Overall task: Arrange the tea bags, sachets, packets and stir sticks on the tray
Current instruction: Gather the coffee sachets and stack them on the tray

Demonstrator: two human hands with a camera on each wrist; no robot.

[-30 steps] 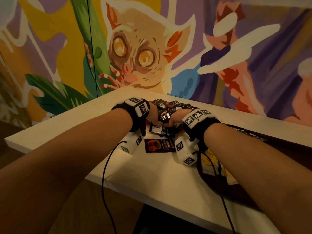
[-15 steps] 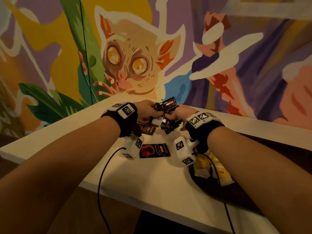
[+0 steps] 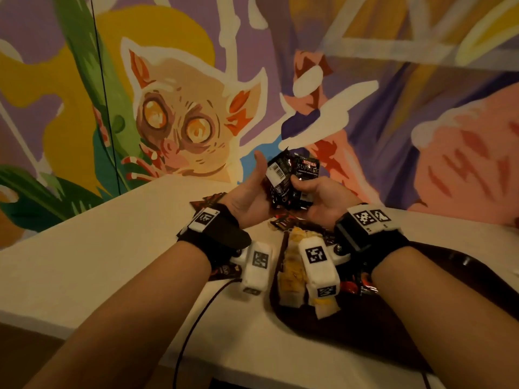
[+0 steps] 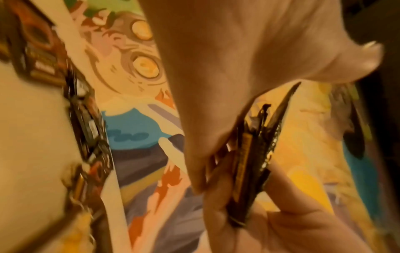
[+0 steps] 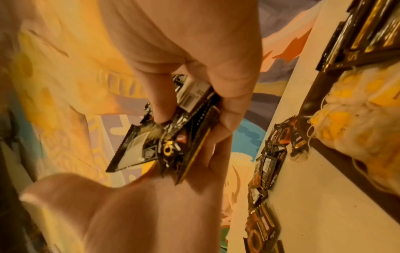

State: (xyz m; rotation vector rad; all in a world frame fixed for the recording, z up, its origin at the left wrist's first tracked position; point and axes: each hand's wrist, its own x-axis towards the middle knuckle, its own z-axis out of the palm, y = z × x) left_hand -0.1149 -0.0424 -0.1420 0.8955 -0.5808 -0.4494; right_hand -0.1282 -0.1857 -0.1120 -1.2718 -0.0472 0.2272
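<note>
Black glossy sachets (image 3: 286, 181), barcoded, bunched between both hands.

Forearms: bare, no sleeves.
Wrist straps (image 3: 222, 234): black, one on each wrist.
Marker tags (image 3: 368, 217): white blocks printed with black square codes, atop both straps.
Wrist cameras (image 3: 318, 265): white housings, coded labels.
Cable (image 3: 193, 327): thin, black, under left forearm.

Both forearms reached toward twelve o'clock, left hand (image 3: 250, 192) and right hand (image 3: 317, 200) raised together, fingers curled inward, thumbs up.
</note>
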